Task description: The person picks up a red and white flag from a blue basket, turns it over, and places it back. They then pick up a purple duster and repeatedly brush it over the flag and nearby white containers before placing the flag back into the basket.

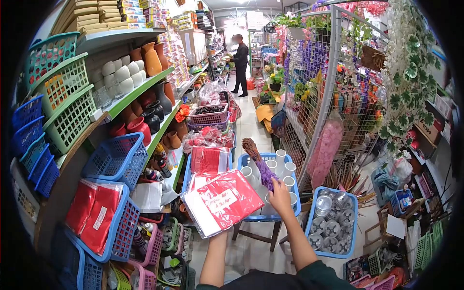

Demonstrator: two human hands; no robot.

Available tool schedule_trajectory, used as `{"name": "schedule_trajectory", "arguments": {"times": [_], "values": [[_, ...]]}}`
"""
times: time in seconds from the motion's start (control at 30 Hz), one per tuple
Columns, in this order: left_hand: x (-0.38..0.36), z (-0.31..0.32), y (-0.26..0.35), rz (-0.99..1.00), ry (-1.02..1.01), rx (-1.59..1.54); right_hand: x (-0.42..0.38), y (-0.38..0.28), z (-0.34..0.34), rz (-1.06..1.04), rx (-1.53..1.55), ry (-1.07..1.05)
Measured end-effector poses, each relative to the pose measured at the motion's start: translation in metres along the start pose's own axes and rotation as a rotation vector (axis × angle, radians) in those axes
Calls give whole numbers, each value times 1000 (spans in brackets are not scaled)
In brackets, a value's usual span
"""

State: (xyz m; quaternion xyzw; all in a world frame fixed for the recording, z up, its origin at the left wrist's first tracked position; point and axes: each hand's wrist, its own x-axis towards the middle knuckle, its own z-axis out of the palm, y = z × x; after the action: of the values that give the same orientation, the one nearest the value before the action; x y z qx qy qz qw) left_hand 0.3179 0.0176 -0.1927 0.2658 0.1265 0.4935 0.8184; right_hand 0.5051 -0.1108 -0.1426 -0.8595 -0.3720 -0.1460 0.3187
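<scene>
A clear plastic packet of folded red and white cloth [227, 200] with a handwritten label rests on my left hand [219, 237]. The packet hides the fingers of that hand. My right hand [279, 194] is closed around the purple end of a slim bundle [263, 169] with a brown, knobbly tip. I cannot make out what kind of thing the bundle is. Beneath it stands a blue basket [295, 162] with several white glass vases [289, 169]. Behind the held packet, similar red packets [209, 160] lie in another blue basket.
Shelves with vases [152, 58] and baskets line the left. More red packets [94, 217] fill a blue basket at lower left. On the right are a blue basket of glass jars [331, 222] and a wire rack [333, 82] with flowers. A person [240, 63] stands down the aisle.
</scene>
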Motion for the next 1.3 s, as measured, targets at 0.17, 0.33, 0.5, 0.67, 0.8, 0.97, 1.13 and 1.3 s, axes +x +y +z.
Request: {"name": "schedule_trajectory", "arguments": {"times": [0.17,0.33,0.5,0.67,0.8,0.97,1.13,1.3], "values": [[-5,-1,5,18,-8,1,4,11,16,203,-217,-353],[-10,-1,7,19,-27,-8,3,18,8,71,-222,-108],[-4,10,9,15,-38,-24,-15,-7,-41,-1,35,49],[-5,21,4,-2,-50,-41,-75,-37,-76,-248,420,26],[-13,21,8,-11,-63,-54,-110,-31,-76,-567,178,-233],[2,49,6,-16,-84,-63,-106,4,-75,-426,27,-225],[-4,40,13,-22,-98,-69,-100,33,-56,17,262,30],[-6,40,17,-22,-103,-79,-127,4,-70,-368,356,67]]}}
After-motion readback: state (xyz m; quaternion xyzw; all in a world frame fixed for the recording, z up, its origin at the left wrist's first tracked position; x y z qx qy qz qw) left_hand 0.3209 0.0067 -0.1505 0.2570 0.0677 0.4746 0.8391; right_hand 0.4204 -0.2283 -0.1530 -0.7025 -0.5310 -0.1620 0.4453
